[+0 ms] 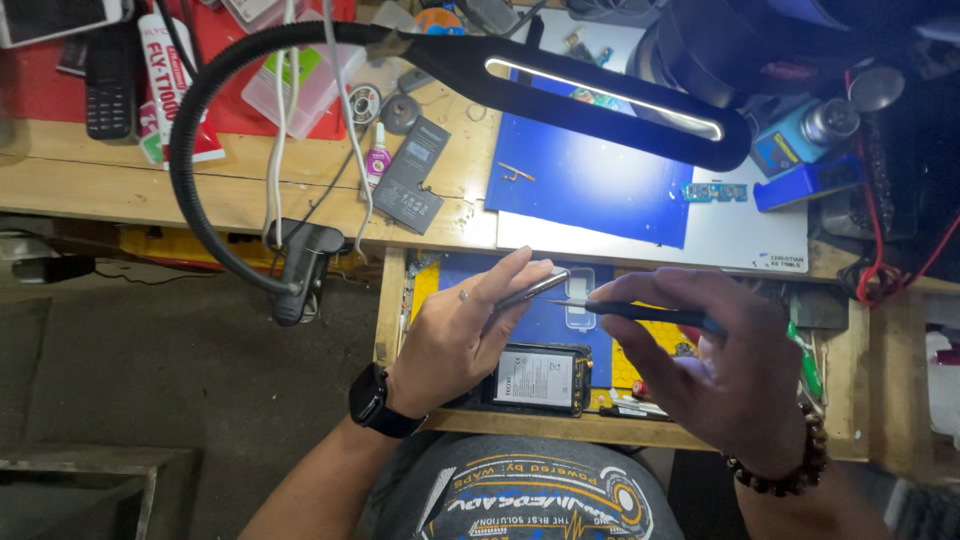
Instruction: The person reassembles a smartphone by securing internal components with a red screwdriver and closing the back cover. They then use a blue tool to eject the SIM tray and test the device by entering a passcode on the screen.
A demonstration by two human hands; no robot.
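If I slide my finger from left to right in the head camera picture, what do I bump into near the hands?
Black wristwatch → left hand → opened phone → dark tweezers → right hand → bead bracelet.

A lit black gooseneck lamp [600,95] clamps to the wooden workbench [120,185].

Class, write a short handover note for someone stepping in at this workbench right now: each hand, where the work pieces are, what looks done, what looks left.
Left hand: holds a thin silvery part between thumb and fingers.
Right hand: grips a dark-handled fine tool, its tip touching the part's end.
Opened phone, back off and battery showing, lies in the drawer under the hands.
A loose battery and a blue mat sit on the bench under the lamp.
Done: phone opened.
Left: work on the part; phone unclosed.
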